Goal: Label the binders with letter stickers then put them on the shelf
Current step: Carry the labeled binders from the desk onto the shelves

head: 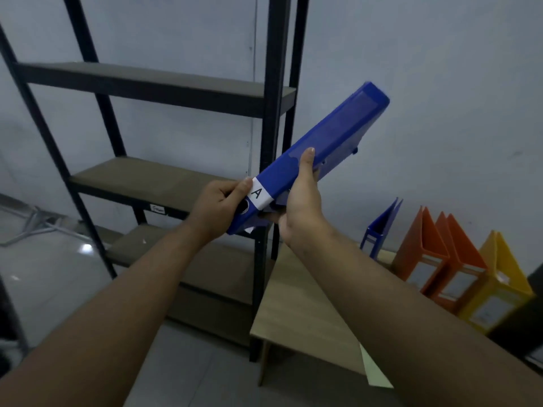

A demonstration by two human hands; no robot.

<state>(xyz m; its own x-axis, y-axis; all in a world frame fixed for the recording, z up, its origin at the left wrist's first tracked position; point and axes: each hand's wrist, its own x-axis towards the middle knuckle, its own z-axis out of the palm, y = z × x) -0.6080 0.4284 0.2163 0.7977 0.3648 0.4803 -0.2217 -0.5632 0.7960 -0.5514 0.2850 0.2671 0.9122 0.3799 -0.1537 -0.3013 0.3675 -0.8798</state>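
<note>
Head-cam view, looking down past two bare forearms. Far left: a dark metal shelf (pixel 164 83) w/ brown boards stands on a grey floor against a pale wall. A small white tag (pixel 157 209) is stuck on the front edge of one board, text too blurred to read.

Centre: the L hand (pixel 219 205) grips the lower end of a blue binder (pixel 332 142). Its fingers (pixel 232 190) are curled & the thumb pinches the spine right beside a white sticker (pixel 258 193) marked "A". The binder is held in mid-air in front of the shelf, closed, tilted w/ its far end up & to the right, not touching any board. The R hand (pixel 299 207) holds the same binder just right of the sticker, thumb stretched up along the spine, other fingers wrapped underneath & mostly hidden.

Lower right: a light wood bench (pixel 299 312) w/ a pale sheet of paper (pixel 377 368) at its near edge. At the back of the bench, by the wall, stand a 2nd blue binder (pixel 379 227), two orange binders (pixel 426 254), then a yellow binder (pixel 496 295), in a row.
</note>
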